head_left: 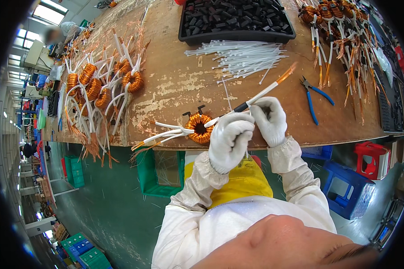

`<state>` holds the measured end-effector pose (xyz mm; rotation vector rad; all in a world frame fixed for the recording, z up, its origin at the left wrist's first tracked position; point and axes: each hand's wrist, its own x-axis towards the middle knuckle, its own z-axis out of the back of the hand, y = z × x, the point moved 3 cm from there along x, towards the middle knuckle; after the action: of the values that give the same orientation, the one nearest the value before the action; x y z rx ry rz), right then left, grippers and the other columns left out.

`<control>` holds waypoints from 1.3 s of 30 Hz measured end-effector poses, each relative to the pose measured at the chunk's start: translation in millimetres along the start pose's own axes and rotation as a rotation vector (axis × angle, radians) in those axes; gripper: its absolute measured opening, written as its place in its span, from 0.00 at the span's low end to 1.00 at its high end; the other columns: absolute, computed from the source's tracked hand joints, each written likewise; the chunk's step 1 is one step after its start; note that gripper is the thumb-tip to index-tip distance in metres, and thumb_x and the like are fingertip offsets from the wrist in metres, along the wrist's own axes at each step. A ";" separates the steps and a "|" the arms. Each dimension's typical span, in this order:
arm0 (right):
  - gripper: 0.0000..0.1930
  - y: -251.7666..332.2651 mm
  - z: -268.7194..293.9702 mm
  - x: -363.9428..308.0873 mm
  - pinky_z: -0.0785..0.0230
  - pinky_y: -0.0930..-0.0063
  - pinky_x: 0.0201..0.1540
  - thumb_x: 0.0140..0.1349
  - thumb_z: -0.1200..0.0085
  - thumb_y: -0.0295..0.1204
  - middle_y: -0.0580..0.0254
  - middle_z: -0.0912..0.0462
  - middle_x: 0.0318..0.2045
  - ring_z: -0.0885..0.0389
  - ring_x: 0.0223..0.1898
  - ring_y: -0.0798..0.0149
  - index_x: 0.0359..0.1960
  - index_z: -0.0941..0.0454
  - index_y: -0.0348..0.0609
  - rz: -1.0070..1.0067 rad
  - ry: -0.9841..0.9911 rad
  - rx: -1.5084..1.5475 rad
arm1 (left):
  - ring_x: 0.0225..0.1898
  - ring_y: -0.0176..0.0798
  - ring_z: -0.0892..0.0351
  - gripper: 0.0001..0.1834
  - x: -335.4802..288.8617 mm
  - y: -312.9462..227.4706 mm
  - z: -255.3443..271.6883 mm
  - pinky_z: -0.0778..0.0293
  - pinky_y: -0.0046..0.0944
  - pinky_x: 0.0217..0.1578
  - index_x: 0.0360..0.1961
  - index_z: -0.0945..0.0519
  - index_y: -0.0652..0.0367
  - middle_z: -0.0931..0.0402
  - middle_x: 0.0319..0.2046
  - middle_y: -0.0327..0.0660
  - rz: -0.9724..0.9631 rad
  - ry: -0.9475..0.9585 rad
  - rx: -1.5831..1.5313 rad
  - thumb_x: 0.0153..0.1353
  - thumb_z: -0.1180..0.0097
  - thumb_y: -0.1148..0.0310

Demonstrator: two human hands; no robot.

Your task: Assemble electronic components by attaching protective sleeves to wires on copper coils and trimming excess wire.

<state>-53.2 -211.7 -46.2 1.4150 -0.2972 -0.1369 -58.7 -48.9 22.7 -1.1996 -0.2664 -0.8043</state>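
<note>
1. Coil [199,128] near the tabletop's [161,101] front edge: keep it supported.
2. Left hand [231,138] curled around the wire [264,93]: hold firmly.
3. Right hand [271,122] bent beside the sleeve [241,107], grip unclear: avoid shifting it.

Can read no text, label, brand, number or sign anywhere in view. Can only make out small dark print-like marks [246,164] on the yellow cloth [243,183], just below the near edge of the tabletop [170,58]. Too small and blurred to read; can't tell letters from digits or a drawn symbol. Logged as illegible.
</note>
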 end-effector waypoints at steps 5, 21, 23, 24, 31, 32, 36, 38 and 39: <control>0.14 15.5 -0.9 4.5 0.24 0.76 0.43 0.67 0.46 0.18 0.59 0.15 0.44 0.16 0.40 0.70 0.53 0.18 0.38 0.103 0.031 0.051 | 0.33 0.27 0.28 0.07 -20.6 7.9 -12.5 0.26 0.31 0.36 0.48 0.26 0.58 0.18 0.49 0.48 0.519 -0.156 -0.751 0.79 0.56 0.70; 0.19 5.0 -2.2 3.9 0.26 0.74 0.58 0.71 0.44 0.21 0.59 0.17 0.55 0.19 0.53 0.70 0.62 0.22 0.38 -0.117 0.177 0.213 | 0.24 0.25 0.42 0.12 -24.1 5.7 -54.1 0.40 0.27 0.26 0.42 0.28 0.52 0.33 0.28 0.34 0.780 -0.174 -1.292 0.78 0.49 0.56; 0.19 4.0 -2.6 4.1 0.26 0.74 0.58 0.71 0.45 0.21 0.60 0.17 0.55 0.19 0.53 0.71 0.62 0.22 0.38 -0.130 0.177 0.224 | 0.24 0.25 0.42 0.12 -27.0 9.4 -52.4 0.40 0.27 0.26 0.42 0.28 0.53 0.33 0.28 0.34 0.818 -0.134 -1.275 0.78 0.50 0.57; 0.19 1.5 -2.1 4.1 0.26 0.74 0.57 0.71 0.44 0.21 0.61 0.17 0.54 0.19 0.52 0.72 0.62 0.22 0.39 -0.114 0.178 0.228 | 0.24 0.25 0.43 0.11 -27.8 10.8 -51.1 0.41 0.27 0.26 0.42 0.28 0.53 0.33 0.28 0.33 0.856 -0.093 -1.257 0.79 0.51 0.58; 0.21 4.1 7.8 4.0 0.25 0.75 0.54 0.67 0.43 0.19 0.63 0.17 0.51 0.19 0.50 0.72 0.62 0.21 0.41 -0.053 0.057 0.145 | 0.26 0.26 0.31 0.19 0.7 -6.0 -3.5 0.34 0.27 0.28 0.51 0.25 0.62 0.18 0.41 0.45 0.639 0.116 -1.035 0.80 0.56 0.56; 0.21 3.5 10.9 3.4 0.25 0.75 0.54 0.67 0.42 0.19 0.62 0.17 0.51 0.19 0.49 0.71 0.61 0.21 0.40 0.002 -0.028 0.124 | 0.26 0.27 0.28 0.24 8.2 -13.0 9.7 0.32 0.27 0.27 0.54 0.26 0.65 0.18 0.44 0.47 0.482 0.011 -0.851 0.80 0.58 0.52; 0.28 13.2 83.8 8.5 0.29 0.61 0.63 0.60 0.33 0.30 0.49 0.22 0.60 0.22 0.61 0.51 0.64 0.24 0.46 0.335 -0.376 -0.718 | 0.36 0.29 0.24 0.13 1.1 -4.9 55.2 0.25 0.30 0.40 0.57 0.25 0.63 0.17 0.46 0.45 0.564 -0.110 -0.304 0.73 0.49 0.73; 0.37 9.5 120.4 14.2 0.39 0.53 0.70 0.58 0.31 0.42 0.45 0.29 0.67 0.33 0.69 0.43 0.69 0.30 0.50 0.222 -0.341 -0.977 | 0.44 0.40 0.20 0.23 -3.7 18.0 67.1 0.23 0.38 0.47 0.62 0.26 0.58 0.20 0.51 0.48 0.204 0.033 0.279 0.64 0.42 0.77; 0.44 -1.1 142.7 16.1 0.45 0.50 0.73 0.57 0.32 0.48 0.45 0.34 0.71 0.38 0.72 0.40 0.73 0.36 0.51 0.161 -0.262 -1.212 | 0.44 0.40 0.20 0.23 1.4 18.3 64.4 0.23 0.38 0.47 0.62 0.26 0.58 0.20 0.51 0.48 0.199 0.036 0.272 0.64 0.42 0.77</control>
<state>-78.2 -351.8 -27.4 0.1666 -0.4357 -0.3057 -31.0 11.0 34.2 -0.9380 -0.2159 -0.5945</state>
